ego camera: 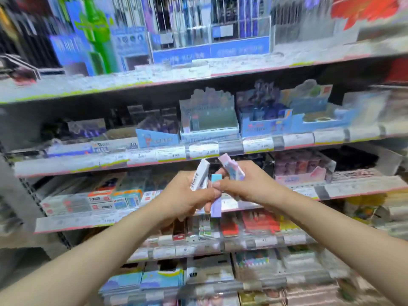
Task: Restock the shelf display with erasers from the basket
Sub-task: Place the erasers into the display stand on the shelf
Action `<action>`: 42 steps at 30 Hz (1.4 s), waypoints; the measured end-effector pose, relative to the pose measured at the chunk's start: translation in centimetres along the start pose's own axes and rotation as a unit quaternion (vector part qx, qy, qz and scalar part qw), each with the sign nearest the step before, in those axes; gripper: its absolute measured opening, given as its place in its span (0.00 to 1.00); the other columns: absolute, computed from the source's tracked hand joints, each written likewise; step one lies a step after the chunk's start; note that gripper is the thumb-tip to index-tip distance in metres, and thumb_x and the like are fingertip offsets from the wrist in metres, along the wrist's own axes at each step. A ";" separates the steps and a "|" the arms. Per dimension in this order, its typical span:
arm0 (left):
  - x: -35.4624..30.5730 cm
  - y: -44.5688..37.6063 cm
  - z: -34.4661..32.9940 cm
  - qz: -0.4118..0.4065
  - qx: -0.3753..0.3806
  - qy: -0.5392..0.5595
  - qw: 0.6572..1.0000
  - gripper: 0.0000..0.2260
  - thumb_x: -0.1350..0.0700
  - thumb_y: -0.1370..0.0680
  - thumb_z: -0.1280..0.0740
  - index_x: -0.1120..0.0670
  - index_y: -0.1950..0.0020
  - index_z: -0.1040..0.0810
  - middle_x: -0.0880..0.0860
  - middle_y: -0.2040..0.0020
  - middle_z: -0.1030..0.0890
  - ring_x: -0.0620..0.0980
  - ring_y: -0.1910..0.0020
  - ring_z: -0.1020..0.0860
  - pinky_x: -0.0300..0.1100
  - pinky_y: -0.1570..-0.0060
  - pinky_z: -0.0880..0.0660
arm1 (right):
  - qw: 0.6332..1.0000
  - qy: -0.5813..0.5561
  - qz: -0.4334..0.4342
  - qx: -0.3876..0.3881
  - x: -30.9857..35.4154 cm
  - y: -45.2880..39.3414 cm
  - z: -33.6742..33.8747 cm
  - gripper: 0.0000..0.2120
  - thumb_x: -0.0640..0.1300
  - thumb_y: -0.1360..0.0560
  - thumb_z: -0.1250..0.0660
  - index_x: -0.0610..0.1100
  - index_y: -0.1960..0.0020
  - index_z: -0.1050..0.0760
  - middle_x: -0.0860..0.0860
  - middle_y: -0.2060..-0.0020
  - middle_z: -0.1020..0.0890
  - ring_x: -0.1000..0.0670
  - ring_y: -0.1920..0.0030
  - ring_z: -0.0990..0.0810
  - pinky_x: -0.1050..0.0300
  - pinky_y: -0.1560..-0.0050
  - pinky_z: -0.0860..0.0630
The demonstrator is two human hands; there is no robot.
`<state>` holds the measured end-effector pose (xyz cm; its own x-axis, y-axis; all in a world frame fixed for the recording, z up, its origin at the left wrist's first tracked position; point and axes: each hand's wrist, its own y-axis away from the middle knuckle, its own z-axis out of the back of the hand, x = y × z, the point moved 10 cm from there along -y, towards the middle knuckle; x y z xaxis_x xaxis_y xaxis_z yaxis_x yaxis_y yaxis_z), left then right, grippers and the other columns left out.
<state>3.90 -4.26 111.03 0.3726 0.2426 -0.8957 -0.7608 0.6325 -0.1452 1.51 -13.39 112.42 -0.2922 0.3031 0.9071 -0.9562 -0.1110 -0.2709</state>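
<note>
before shelves, two hands (187,195) (247,186), three erasers (216,195)

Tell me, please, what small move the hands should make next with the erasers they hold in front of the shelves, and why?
Probably separate one eraser: the left hand grips a white eraser, the right hand a pastel one, and a blue-lilac eraser is pinched between both. None has reached a display box yet; the blur hides which slot is free.
</note>
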 end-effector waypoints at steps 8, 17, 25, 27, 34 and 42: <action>-3.1 -5.8 2.7 -0.032 -0.065 -0.134 0.988 0.06 0.65 0.26 0.35 0.60 0.63 0.26 0.53 0.75 0.23 0.40 0.81 0.30 0.32 0.79 0.34 | 0.998 0.026 0.030 -0.058 1.2 -4.5 6.8 0.08 0.40 0.27 0.33 0.43 0.64 0.30 0.44 0.72 0.28 0.55 0.77 0.33 0.67 0.77 0.36; -3.0 -11.9 5.8 -0.071 -0.051 -0.534 0.841 0.07 0.52 0.28 0.37 0.55 0.57 0.29 0.50 0.60 0.24 0.52 0.60 0.26 0.46 0.63 0.32 | 0.990 0.096 0.103 -0.030 2.0 -11.9 12.6 0.10 0.42 0.26 0.36 0.45 0.66 0.28 0.52 0.76 0.27 0.60 0.78 0.32 0.73 0.77 0.37; -3.6 -13.2 8.5 -0.163 -0.111 -0.673 0.712 0.24 0.44 0.33 0.48 0.54 0.43 0.27 0.50 0.40 0.21 0.58 0.70 0.21 0.48 0.76 0.28 | 0.983 0.114 0.145 -0.014 2.1 -17.4 10.9 0.13 0.42 0.25 0.37 0.42 0.68 0.27 0.54 0.77 0.26 0.59 0.77 0.32 0.68 0.74 0.36; -3.2 -13.6 9.5 -0.170 -0.098 -0.703 0.683 0.20 0.51 0.34 0.37 0.54 0.43 0.27 0.52 0.41 0.20 0.57 0.78 0.23 0.45 0.83 0.31 | 0.981 0.138 0.134 -0.011 1.9 -18.4 10.0 0.15 0.44 0.24 0.38 0.39 0.68 0.25 0.47 0.74 0.24 0.58 0.78 0.33 0.66 0.73 0.36; -2.5 -15.4 11.4 -0.269 -0.084 -0.688 0.669 0.22 0.52 0.38 0.38 0.54 0.45 0.31 0.54 0.59 0.16 0.54 0.79 0.23 0.40 0.85 0.30 | 0.967 0.217 0.107 -0.085 1.8 -21.5 9.2 0.10 0.42 0.25 0.38 0.38 0.62 0.24 0.51 0.72 0.24 0.57 0.72 0.28 0.67 0.69 0.33; -2.4 -15.6 12.4 -0.345 -0.037 -0.616 0.707 0.25 0.48 0.35 0.44 0.54 0.40 0.33 0.51 0.64 0.17 0.50 0.73 0.19 0.36 0.81 0.28 | 0.945 0.288 0.108 -0.113 2.8 -23.4 7.0 0.07 0.46 0.24 0.38 0.46 0.50 0.24 0.51 0.65 0.27 0.55 0.65 0.32 0.63 0.62 0.35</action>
<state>21.43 -5.63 120.67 0.8141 0.3802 0.4389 -0.1802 0.8839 -0.4315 23.17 -16.58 123.55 -0.3807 0.7689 0.5136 -0.8333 -0.0444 -0.5511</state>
